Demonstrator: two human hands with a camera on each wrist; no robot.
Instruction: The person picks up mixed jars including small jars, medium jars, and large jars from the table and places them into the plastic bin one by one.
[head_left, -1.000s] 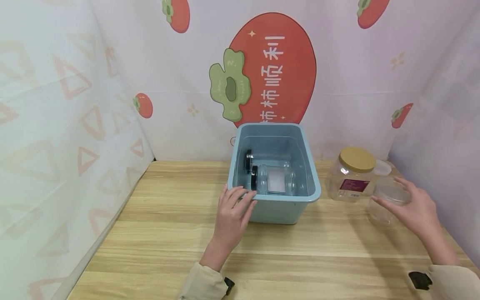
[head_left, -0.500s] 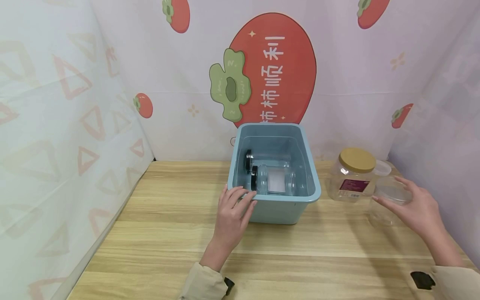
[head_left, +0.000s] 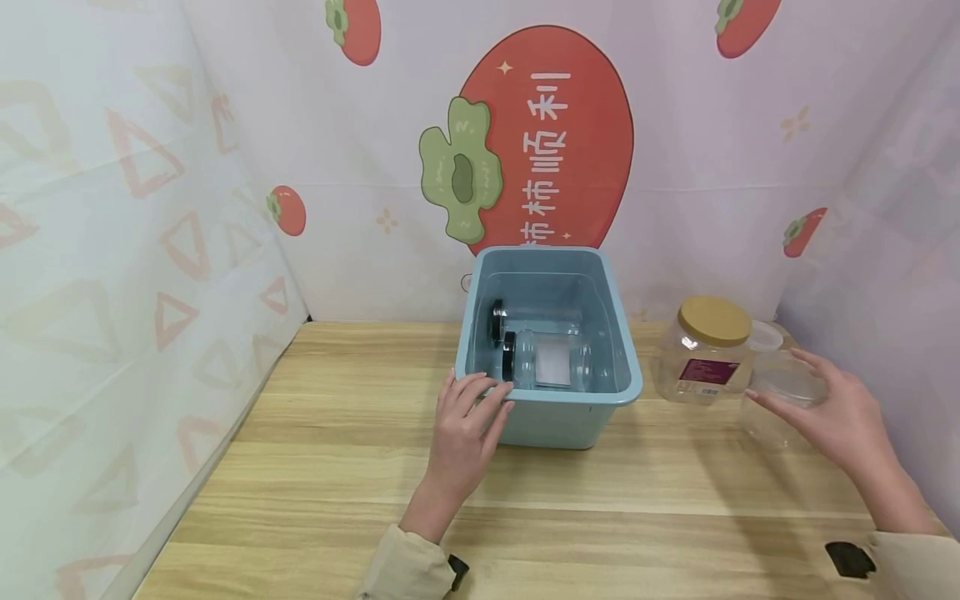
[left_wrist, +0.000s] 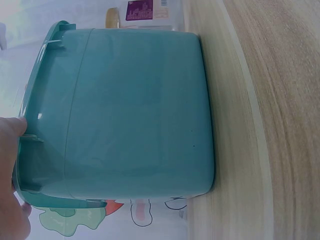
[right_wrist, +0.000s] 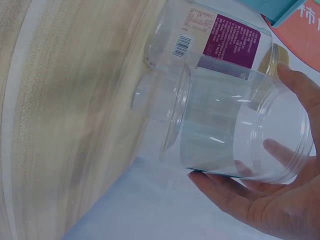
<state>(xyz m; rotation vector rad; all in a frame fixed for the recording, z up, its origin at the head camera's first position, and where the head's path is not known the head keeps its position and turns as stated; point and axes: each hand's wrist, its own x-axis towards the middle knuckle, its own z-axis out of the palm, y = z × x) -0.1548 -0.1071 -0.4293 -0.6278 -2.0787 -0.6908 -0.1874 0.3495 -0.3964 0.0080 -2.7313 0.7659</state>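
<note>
A blue plastic tub [head_left: 558,425] stands on the table, with clear jars lying on their sides in it, black lids [head_left: 509,357] to the left. My left hand [head_left: 465,425] holds the tub's near rim at the left corner, fingers over the edge; in the left wrist view part of that hand [left_wrist: 10,165] shows at the rim. At the right, my right hand [head_left: 836,417] grips a clear jar [right_wrist: 215,120] round its upper part, thumb and fingers on opposite sides. The jar looks upright and slightly off the table in the right wrist view.
Just left of the gripped jar stands a larger clear jar with a tan lid [head_left: 715,320] and a purple label [right_wrist: 232,40]. Behind these, a smaller container with a whitish lid [head_left: 765,336] is partly hidden. Printed cloth [head_left: 375,258] hangs behind the wooden table [head_left: 337,467].
My right hand has shifted slightly to the right, with the clear jar in it. The left hand and the tub stay in place.
</note>
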